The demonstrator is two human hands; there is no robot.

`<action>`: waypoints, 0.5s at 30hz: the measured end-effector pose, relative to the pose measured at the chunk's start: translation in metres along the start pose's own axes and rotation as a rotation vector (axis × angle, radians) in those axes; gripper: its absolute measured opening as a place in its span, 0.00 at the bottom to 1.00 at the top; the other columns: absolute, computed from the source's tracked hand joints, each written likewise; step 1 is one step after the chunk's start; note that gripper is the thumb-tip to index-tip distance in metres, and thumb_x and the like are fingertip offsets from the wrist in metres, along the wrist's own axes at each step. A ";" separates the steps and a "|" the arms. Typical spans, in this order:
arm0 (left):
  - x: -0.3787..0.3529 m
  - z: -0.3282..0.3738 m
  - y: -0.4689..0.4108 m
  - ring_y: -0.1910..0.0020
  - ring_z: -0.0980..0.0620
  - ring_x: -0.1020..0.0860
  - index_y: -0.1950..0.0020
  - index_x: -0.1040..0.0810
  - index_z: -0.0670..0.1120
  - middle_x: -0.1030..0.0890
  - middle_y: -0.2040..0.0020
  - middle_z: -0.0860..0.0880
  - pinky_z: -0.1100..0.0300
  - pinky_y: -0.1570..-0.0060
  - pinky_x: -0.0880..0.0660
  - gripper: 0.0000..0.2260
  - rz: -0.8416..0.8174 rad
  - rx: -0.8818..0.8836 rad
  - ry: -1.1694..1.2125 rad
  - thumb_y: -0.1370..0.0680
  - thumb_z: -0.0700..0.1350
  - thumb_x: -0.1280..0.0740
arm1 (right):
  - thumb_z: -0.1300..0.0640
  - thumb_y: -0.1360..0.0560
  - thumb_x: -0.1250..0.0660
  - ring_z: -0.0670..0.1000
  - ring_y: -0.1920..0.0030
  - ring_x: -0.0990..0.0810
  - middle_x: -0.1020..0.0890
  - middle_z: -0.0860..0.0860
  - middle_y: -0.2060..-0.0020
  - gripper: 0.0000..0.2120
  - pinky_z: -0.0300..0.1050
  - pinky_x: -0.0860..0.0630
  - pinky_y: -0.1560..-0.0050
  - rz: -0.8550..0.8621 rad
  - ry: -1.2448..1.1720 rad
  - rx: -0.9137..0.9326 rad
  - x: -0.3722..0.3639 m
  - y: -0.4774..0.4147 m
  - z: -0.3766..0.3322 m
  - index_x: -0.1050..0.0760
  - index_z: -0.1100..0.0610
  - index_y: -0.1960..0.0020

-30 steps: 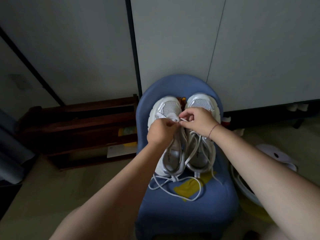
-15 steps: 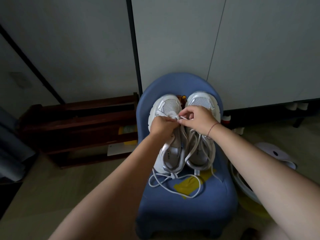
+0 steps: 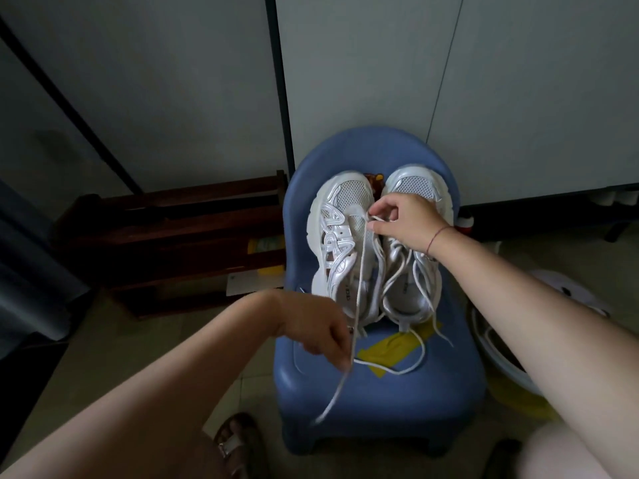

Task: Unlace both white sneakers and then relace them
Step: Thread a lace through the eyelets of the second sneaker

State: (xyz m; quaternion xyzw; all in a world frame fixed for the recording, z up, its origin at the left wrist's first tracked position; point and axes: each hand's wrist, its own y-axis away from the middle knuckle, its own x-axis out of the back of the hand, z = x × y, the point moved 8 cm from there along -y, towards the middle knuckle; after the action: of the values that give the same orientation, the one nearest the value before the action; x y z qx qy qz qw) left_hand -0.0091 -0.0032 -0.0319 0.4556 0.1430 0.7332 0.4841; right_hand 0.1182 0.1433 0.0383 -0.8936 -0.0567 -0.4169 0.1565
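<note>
Over the chair's front edge, the left hand (image 3: 318, 328) pinches the white lace (image 3: 358, 271). It has drawn back from the toe, where it worked half a second ago, and the lace now runs taut up the left sneaker (image 3: 337, 236). The right hand (image 3: 406, 221) stays at the toe, pinching the same lace. Left sneaker and right sneaker (image 3: 415, 183), both mesh-toed, lie side by side on the blue plastic chair (image 3: 380, 402), with slack lace trailing over a yellow patch (image 3: 387, 350). A dark wooden rack (image 3: 173, 236) stands to the left.

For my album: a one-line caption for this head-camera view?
Two white sneakers on a blue chair; left hand holds one lace taut, right hand pinches it near the toe.
</note>
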 end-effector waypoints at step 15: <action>0.107 -0.014 -0.025 0.84 0.59 0.34 0.66 0.22 0.45 0.26 0.79 0.52 0.64 0.76 0.35 0.14 1.008 0.073 0.718 0.21 0.46 0.33 | 0.51 0.31 0.26 0.40 0.66 0.30 0.27 0.39 0.69 0.08 0.46 0.29 0.48 0.025 0.021 0.026 0.002 0.003 -0.003 0.19 0.51 0.53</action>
State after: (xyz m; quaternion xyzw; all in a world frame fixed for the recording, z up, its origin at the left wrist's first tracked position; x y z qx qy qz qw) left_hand -0.0181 0.1019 0.0006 0.2083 0.0891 0.9739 -0.0160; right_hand 0.1180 0.1398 0.0413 -0.8877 -0.0490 -0.4236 0.1738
